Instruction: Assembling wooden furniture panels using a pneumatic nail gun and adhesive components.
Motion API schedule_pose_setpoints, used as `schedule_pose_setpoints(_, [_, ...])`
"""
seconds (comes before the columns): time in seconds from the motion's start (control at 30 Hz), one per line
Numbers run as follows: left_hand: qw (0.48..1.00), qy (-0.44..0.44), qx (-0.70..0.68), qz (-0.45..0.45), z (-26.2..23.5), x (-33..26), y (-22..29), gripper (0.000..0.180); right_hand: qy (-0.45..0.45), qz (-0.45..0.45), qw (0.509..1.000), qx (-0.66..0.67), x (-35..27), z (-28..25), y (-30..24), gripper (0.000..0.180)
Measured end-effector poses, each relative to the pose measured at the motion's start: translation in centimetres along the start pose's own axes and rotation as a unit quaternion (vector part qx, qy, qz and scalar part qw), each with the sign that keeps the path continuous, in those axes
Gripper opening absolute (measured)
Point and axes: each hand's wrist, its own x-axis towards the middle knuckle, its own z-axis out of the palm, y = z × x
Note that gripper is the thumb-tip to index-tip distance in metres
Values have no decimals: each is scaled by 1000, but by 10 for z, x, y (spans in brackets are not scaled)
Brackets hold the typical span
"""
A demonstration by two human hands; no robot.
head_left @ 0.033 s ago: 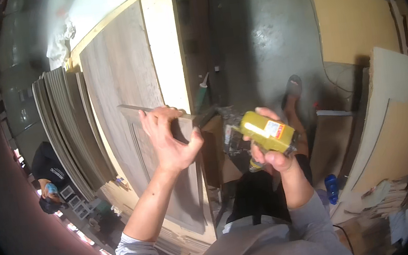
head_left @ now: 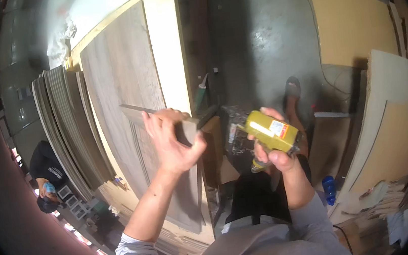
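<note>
My left hand (head_left: 172, 141) grips the edge of a grey-brown wooden cabinet door (head_left: 134, 120) with a framed, grooved face. Its fingers bend over the far edge, and the thumb lies by the right corner. This door is tilted over a flat wood panel (head_left: 122, 61) on the workbench. My right hand (head_left: 274, 152) is wrapped round a yellow-green hand-held power tool (head_left: 273, 131) with a label on its body. The tool's dark front part (head_left: 235, 131) points toward the door's corner and is apart from it; its exact kind cannot be made out.
A stack of panels (head_left: 64, 129) stands left of the bench (head_left: 168, 45). Beyond it is another person (head_left: 48, 167). A green sealant tube (head_left: 201, 94) lies by the bench's right edge. Boards (head_left: 357, 134) lean at right, near a blue bottle (head_left: 329, 188).
My right hand and the power tool have shifted slightly right, away from the door's corner. The left hand keeps its grip on the door. The other person's head has turned slightly.
</note>
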Motion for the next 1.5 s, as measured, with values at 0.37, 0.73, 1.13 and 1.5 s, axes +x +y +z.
schedule_pose_setpoints(0.37, [986,6,-133,99,1,-91,38,29,-3,23,993,-117,-2,-25,-47,96])
schedule_pose_setpoints(0.73, [936,99,55,-332,2,-31,23,58,-64,162,974,-143,26,-17,-70,94])
schedule_pose_setpoints(1.13, [940,97,5,-328,11,-73,42,50,-152,233,953,-120,18,6,-51,88])
schedule_pose_setpoints(1.5, [938,100,-15,-332,19,-81,37,53,-200,245,935,-159,37,16,-26,77])
